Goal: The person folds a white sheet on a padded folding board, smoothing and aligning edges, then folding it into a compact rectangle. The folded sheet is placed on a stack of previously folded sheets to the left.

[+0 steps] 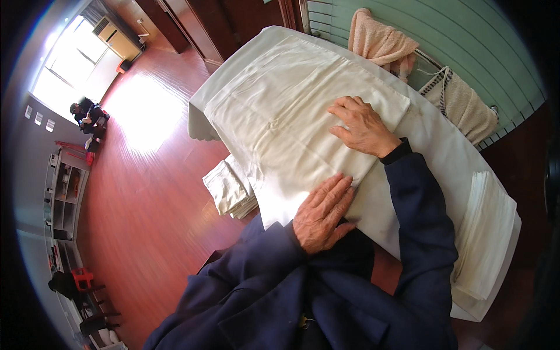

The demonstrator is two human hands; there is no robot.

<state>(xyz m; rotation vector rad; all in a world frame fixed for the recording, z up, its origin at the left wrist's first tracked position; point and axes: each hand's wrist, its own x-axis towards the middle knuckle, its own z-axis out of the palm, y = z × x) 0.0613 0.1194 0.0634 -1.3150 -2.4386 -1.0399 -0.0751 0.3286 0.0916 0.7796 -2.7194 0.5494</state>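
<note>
A white cloth (280,109) with creases lies spread over a table covered by a pale tablecloth (385,205). Resting flat at the cloth's near edge is my left hand (323,214), its fingers together and its thumb a little apart. Farther right, my right hand (361,127) lies on the cloth with its fingers bent and the thumb apart; no fold is visibly pinched in it. A stack of folded white cloths (485,236) sits at the table's right end. Another folded stack (229,188) is beside the table's left edge; what supports it is hidden.
A pink towel (380,41) and a beige towel (463,103) hang on a metal rail behind the table. At the far left a person (89,116) sits near a window. Shelves (65,197) line the left wall, with a red stool (82,279) near them.
</note>
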